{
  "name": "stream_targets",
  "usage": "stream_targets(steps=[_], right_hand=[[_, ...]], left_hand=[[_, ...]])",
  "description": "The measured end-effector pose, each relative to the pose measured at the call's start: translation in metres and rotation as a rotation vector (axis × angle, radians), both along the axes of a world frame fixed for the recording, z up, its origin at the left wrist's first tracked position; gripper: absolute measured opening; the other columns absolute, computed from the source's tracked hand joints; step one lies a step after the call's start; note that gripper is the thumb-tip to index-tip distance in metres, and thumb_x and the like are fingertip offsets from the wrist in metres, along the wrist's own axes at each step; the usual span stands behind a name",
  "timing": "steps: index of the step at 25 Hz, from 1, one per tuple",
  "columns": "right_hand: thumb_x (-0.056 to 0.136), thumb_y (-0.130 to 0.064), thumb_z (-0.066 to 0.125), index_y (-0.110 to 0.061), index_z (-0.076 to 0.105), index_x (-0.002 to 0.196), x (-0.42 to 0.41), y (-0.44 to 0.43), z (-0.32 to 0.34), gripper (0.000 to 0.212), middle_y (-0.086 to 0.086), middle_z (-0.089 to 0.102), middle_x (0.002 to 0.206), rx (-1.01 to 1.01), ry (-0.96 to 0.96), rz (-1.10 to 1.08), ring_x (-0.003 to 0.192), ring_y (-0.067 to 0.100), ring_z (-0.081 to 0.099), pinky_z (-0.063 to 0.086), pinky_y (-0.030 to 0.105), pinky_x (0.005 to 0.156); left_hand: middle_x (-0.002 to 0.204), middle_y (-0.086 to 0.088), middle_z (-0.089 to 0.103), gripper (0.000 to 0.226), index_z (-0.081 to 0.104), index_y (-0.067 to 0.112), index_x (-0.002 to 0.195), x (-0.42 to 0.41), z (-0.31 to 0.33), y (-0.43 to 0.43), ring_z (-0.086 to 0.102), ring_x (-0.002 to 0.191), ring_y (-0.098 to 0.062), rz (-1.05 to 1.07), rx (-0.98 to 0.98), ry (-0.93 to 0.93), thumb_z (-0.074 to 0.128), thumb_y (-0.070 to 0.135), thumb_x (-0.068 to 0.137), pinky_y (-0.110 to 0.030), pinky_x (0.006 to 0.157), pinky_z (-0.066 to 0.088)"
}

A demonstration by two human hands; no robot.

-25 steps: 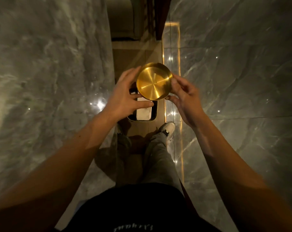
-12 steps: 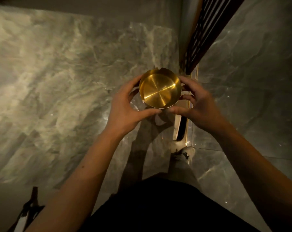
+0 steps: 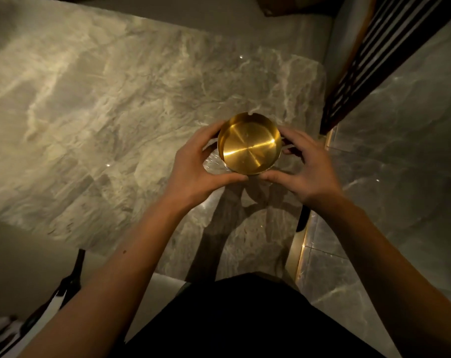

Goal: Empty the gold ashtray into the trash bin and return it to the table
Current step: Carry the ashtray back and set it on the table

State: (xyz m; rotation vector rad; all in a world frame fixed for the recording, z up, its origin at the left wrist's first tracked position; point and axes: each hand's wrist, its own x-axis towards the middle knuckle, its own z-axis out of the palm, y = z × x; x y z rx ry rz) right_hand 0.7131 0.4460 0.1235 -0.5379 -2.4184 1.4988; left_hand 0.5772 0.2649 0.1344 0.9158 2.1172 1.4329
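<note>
The round gold ashtray (image 3: 249, 144) sits upright between both my hands, its bowl showing nothing inside, over the right end of the grey marble table (image 3: 102, 112). My left hand (image 3: 196, 166) curls around its left side with the thumb under the near rim. My right hand (image 3: 305, 165) cups its right side. Whether the ashtray touches the tabletop I cannot tell. The trash bin is out of sight.
A dark slatted wooden screen (image 3: 369, 58) rises at the right past the table's end. Polished marble floor (image 3: 400, 164) with a lit gold strip (image 3: 300, 257) lies right of the table. A dark chair frame (image 3: 71, 277) stands at the lower left.
The view has swung from the floor and the bin onto the marble table. Both hands have carried the ashtray from a tilted pose to upright, low over the table's right end.
</note>
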Motion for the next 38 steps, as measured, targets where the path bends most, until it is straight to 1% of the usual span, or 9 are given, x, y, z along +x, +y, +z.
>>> stream_targets(steps=[5,13,17,21,25,29,31,36,38], right_hand=[[0.064,-0.033,0.087,-0.03,0.045,0.138,-0.018,-0.024,-0.005,0.085,-0.005,0.055,0.126,-0.024,-0.004,0.018,0.116,0.011,0.055,0.048,0.027,0.098],[0.063,-0.025,0.089,-0.026,0.049,0.138,-0.103,-0.097,-0.024,0.085,-0.011,0.052,0.127,-0.028,-0.06,-0.066,0.115,0.007,0.054,0.049,0.034,0.1],[0.062,-0.046,0.085,-0.019,0.05,0.137,-0.173,-0.166,-0.033,0.087,-0.005,0.054,0.132,0.001,-0.008,-0.197,0.119,0.009,0.055,0.05,0.038,0.099],[0.065,-0.058,0.077,-0.009,0.051,0.137,-0.235,-0.228,-0.028,0.09,0.004,0.057,0.13,0.08,0.021,-0.228,0.115,0.015,0.059,0.054,0.04,0.092],[0.066,-0.052,0.08,-0.005,0.052,0.135,-0.28,-0.258,-0.021,0.088,0.005,0.059,0.129,0.064,0.042,-0.172,0.114,0.011,0.058,0.05,0.022,0.093],[0.069,-0.029,0.088,-0.026,0.049,0.136,-0.322,-0.264,-0.017,0.078,-0.025,0.049,0.125,-0.07,-0.041,0.005,0.112,-0.015,0.049,0.04,0.003,0.09],[0.068,-0.03,0.088,-0.034,0.046,0.138,-0.349,-0.27,-0.016,0.082,-0.026,0.047,0.126,-0.09,-0.06,0.082,0.111,-0.013,0.048,0.039,0.004,0.09],[0.067,-0.029,0.088,-0.03,0.046,0.139,-0.403,-0.311,-0.022,0.084,-0.013,0.05,0.135,-0.057,-0.046,0.186,0.115,-0.001,0.051,0.045,0.018,0.098],[0.068,-0.029,0.088,-0.026,0.047,0.14,-0.427,-0.332,-0.028,0.083,-0.012,0.051,0.133,-0.097,-0.015,0.208,0.114,-0.001,0.053,0.047,0.018,0.097]], left_hand=[[0.133,0.008,0.057,0.093,0.051,0.014,0.139,-0.01,-0.003,-0.027,0.054,0.126,-0.001,0.039,-0.018,-0.016,0.092,0.029,0.058,-0.021,0.104,0.046],[0.132,0.011,0.056,0.093,0.051,0.017,0.139,-0.109,-0.028,-0.089,0.052,0.125,0.004,-0.045,-0.035,-0.039,0.092,0.03,0.058,-0.016,0.105,0.043],[0.133,0.014,0.055,0.092,0.05,0.023,0.138,-0.203,-0.039,-0.138,0.051,0.127,0.002,-0.199,-0.041,-0.065,0.092,0.034,0.057,-0.02,0.108,0.043],[0.135,0.01,0.056,0.096,0.05,0.018,0.141,-0.272,-0.032,-0.192,0.052,0.128,-0.001,-0.22,-0.072,-0.053,0.093,0.033,0.057,-0.028,0.11,0.044],[0.134,0.02,0.054,0.093,0.049,0.029,0.138,-0.305,-0.025,-0.23,0.051,0.127,0.004,-0.156,-0.082,-0.068,0.093,0.033,0.057,-0.019,0.107,0.042],[0.135,0.016,0.055,0.094,0.048,0.028,0.139,-0.322,-0.013,-0.262,0.051,0.129,0.001,0.008,-0.102,-0.042,0.094,0.032,0.057,-0.019,0.107,0.043],[0.136,0.015,0.055,0.094,0.048,0.029,0.138,-0.334,-0.009,-0.281,0.051,0.129,0.002,0.085,-0.104,-0.013,0.093,0.036,0.056,-0.02,0.107,0.043],[0.134,0.02,0.054,0.092,0.047,0.032,0.137,-0.365,0.0,-0.332,0.05,0.128,0.005,0.177,-0.153,0.049,0.089,0.043,0.056,-0.021,0.107,0.043],[0.132,0.022,0.053,0.093,0.047,0.031,0.137,-0.385,-0.001,-0.353,0.049,0.126,0.007,0.199,-0.159,0.072,0.09,0.042,0.056,-0.021,0.108,0.043]])
